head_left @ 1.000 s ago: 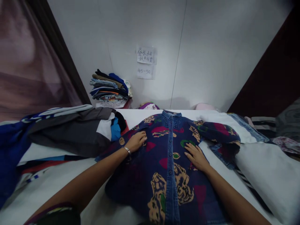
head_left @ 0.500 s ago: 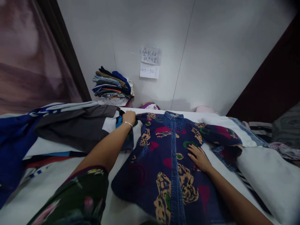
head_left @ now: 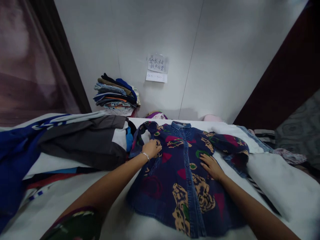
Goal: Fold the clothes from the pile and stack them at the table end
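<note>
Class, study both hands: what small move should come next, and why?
Probably the left hand should straighten the nearby sleeve: it curves beside the shirt, while the right hand, lying flat on the shirt's front, could hold that steady.

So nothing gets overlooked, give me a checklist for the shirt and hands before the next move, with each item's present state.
1. Shirt front side up: ok, its buttons show.
2. Collar at the shirt's far end: ok.
3. Sleeves straight: not ok, both bend.
4. Right hand flat on the shirt: ok.
5. Left hand on the shirt: ok, near the armpit on its own side.
6. Left hand gripping cloth: cannot tell, the fingertips are unclear.
</note>
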Available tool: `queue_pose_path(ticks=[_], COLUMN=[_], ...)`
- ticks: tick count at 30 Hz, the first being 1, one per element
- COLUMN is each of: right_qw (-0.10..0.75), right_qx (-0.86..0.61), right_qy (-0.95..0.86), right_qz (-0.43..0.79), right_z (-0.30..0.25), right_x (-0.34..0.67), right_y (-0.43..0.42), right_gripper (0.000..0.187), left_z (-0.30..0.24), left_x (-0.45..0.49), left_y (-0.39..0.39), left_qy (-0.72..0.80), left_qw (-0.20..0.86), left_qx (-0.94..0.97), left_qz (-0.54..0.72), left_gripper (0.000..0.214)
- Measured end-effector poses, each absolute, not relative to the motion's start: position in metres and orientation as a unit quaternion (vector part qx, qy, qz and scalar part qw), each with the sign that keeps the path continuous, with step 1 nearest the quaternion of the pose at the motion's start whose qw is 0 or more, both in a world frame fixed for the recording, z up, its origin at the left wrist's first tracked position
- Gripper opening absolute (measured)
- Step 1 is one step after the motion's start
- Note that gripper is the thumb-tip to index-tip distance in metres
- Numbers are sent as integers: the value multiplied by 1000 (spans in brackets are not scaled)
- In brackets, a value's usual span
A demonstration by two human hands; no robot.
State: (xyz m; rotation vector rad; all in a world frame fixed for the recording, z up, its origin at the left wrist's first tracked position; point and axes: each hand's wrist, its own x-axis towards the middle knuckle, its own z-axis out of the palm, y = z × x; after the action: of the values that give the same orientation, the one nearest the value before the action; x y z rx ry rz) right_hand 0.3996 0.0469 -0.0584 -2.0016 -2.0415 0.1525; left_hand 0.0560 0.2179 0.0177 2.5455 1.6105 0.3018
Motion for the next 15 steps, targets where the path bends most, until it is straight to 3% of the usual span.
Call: queue_pose_path(ticks=[4, 9, 12, 15], right_qw=[142, 189, 256, 242], right_qx=[-693, -707, -757, -829], right_qy=[-705, -678, -601, -503], right_qz=[50, 69, 27, 17], right_z=[-55, -43, -37, -37], right_x=[394, 394, 409, 427], right_y=[47, 45, 27, -10], right_gripper=[46, 47, 47, 44], left_z=[16, 13, 11, 11], left_x=[38, 20, 3, -15], left_y=[188, 161, 151, 145], left_qy=[545, 547, 565, 567], left_qw=[112, 97, 124, 149], left_qx=[829, 832, 816, 809], left_qz=[56, 14, -20, -40], left_gripper=[38, 47, 54, 52])
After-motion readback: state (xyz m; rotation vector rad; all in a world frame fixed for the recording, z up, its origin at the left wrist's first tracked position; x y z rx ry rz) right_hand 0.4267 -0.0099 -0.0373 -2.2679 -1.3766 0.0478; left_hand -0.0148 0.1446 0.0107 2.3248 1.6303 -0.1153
